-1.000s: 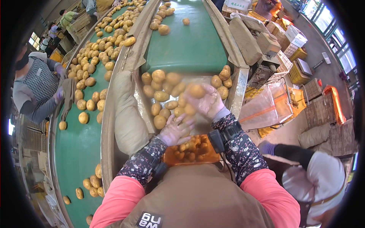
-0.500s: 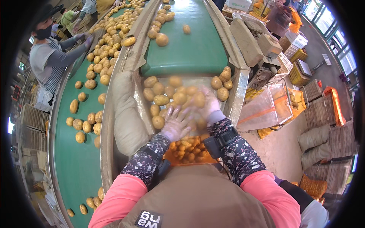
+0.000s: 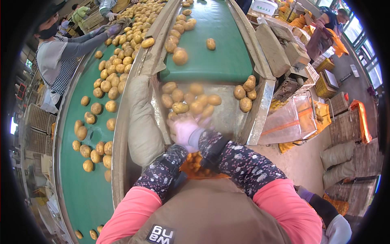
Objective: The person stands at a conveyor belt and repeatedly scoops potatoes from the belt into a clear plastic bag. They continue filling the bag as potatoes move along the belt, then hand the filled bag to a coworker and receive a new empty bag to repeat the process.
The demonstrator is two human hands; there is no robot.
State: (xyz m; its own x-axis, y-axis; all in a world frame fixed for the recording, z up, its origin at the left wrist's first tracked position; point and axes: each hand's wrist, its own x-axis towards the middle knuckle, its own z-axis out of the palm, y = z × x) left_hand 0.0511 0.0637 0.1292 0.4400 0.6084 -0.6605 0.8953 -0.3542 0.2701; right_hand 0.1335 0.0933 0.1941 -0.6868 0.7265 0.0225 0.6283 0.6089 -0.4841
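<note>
My right hand (image 3: 189, 129) is blurred over the near left part of a metal chute (image 3: 231, 114), just below several potatoes (image 3: 180, 107) gathered there. My left hand (image 3: 180, 141) lies mostly hidden under and behind the right one; its fingers are too smeared to read, as is whatever either might hold. Another small group of potatoes (image 3: 245, 103) rests at the chute's right side. Beneath my wrists an orange mesh bag (image 3: 191, 166) with potatoes shows partly.
A green conveyor (image 3: 215, 61) carries potatoes above the chute; another belt (image 3: 77, 195) runs at left, where a co-worker (image 3: 53, 57) reaches over it. A padded sack (image 3: 140, 126) lines the chute's left edge. Crates (image 3: 327, 83), sacks (image 3: 337, 158) and other people occupy both sides.
My right hand has swung left and toward me, overlapping the left one. Potatoes have moved down the upper belt. The left co-worker's arms now reach farther along the side belt.
</note>
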